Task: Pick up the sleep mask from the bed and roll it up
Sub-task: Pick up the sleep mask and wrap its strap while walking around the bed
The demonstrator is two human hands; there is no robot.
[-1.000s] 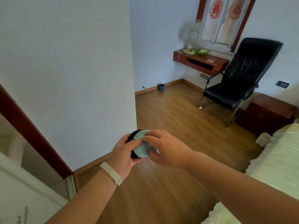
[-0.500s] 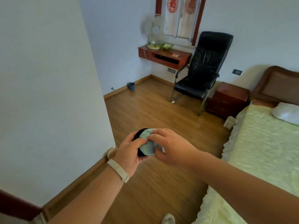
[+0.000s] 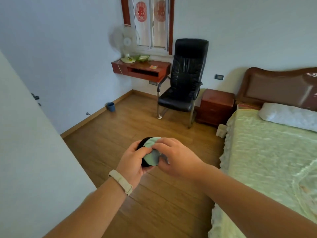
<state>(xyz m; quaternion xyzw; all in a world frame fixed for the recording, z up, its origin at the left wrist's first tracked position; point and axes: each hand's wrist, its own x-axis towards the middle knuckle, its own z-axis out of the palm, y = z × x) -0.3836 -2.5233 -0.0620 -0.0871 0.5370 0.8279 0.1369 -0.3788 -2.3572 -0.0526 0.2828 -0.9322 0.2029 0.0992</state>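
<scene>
The sleep mask [image 3: 151, 156], pale green on one side and black on the other, is bunched into a compact roll held in front of me over the wooden floor. My left hand [image 3: 133, 162], with a beige band on its wrist, cups the roll from the left and below. My right hand [image 3: 176, 158] presses on it from the right, with fingers over its top edge. Most of the mask is hidden between the two hands. The bed [image 3: 267, 152] with its pale green cover lies to my right.
A white wall [image 3: 34, 160] stands close on my left. Ahead are a black office chair [image 3: 183, 83], a red-brown nightstand [image 3: 215, 107], a wall-mounted desk [image 3: 142, 69] with a fan, and a small blue bin [image 3: 111, 106]. A white pillow [image 3: 288, 115] lies at the headboard.
The view has swung to the right, bringing the bed, headboard and pillow into sight. Both hands have stayed closed on the rolled mask in the same grip.
</scene>
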